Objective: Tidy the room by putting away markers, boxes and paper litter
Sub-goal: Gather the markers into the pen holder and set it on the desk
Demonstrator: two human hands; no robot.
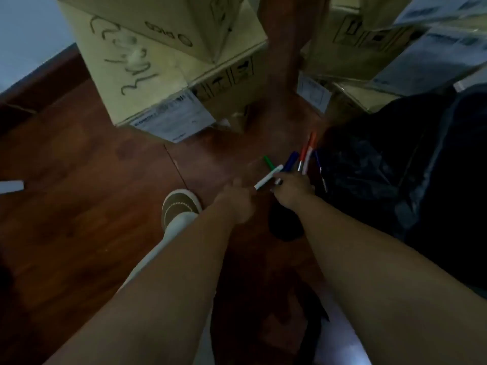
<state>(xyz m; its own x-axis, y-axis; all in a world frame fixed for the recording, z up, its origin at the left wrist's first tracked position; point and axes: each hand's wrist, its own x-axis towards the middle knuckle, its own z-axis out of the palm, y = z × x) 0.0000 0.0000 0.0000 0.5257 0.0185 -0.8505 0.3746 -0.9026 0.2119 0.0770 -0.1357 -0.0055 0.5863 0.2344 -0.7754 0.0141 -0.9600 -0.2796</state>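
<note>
My right hand (292, 189) is closed around a fan of markers (305, 159) with orange, red, blue and purple caps pointing away from me. My left hand (237, 200) pinches the white barrel of a green-capped marker (268, 176), whose cap end lies against the bunch in my right hand. Both hands hover low over the dark wooden floor (92, 180). Stacked cardboard boxes (158, 69) with handwriting and shipping labels stand just beyond the hands. The picture is blurred.
More cardboard boxes (369, 48) stand at the back right. A black plastic bag (395, 175) lies to the right of my hands. A small white object (11, 186) lies on the floor at far left. My shoe (180, 206) is beneath my left arm.
</note>
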